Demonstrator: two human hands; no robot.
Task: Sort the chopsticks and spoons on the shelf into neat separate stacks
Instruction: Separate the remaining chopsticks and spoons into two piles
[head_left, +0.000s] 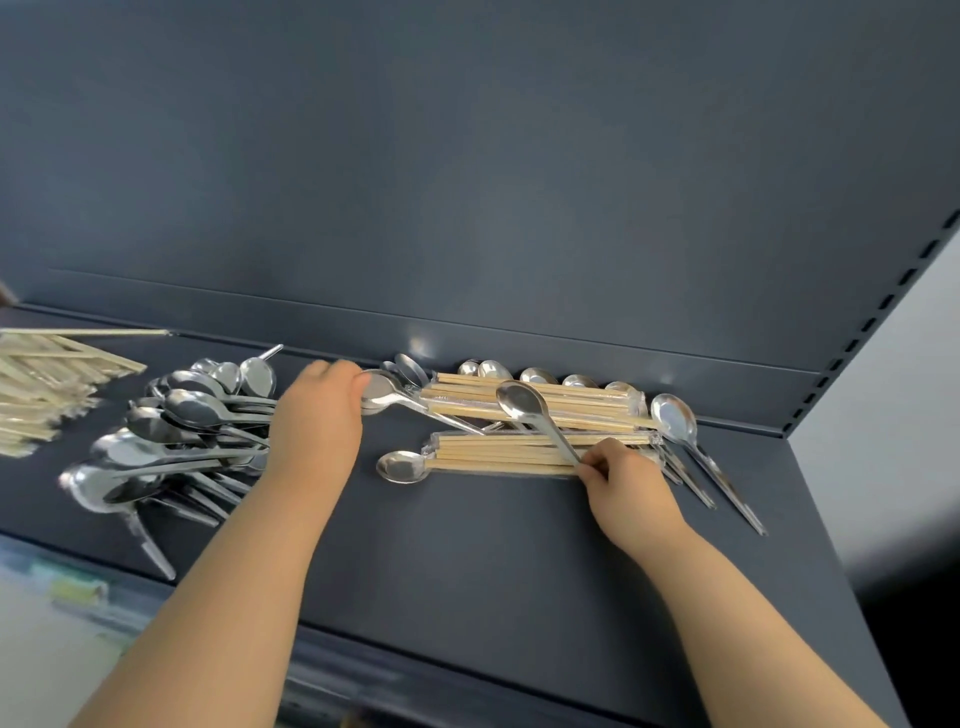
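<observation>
Dark grey shelf (493, 545) and back panel (467, 156) are filling the head view. The right hand (631, 491) is pinching the handle of a spoon (535, 415), tilting its bowl up off the wrapped chopsticks (509, 454), probably to lift it from the mixed heap without dragging the packets. The left hand (317, 415) is reaching to another spoon's bowl (382, 397) at the heap's left end; whether its fingers are gripping, I cannot tell. A spoon pile (176, 436) is lying just left of that hand, and a chopstick stack (41, 395) farther left, so the kinds are sitting apart.
</observation>
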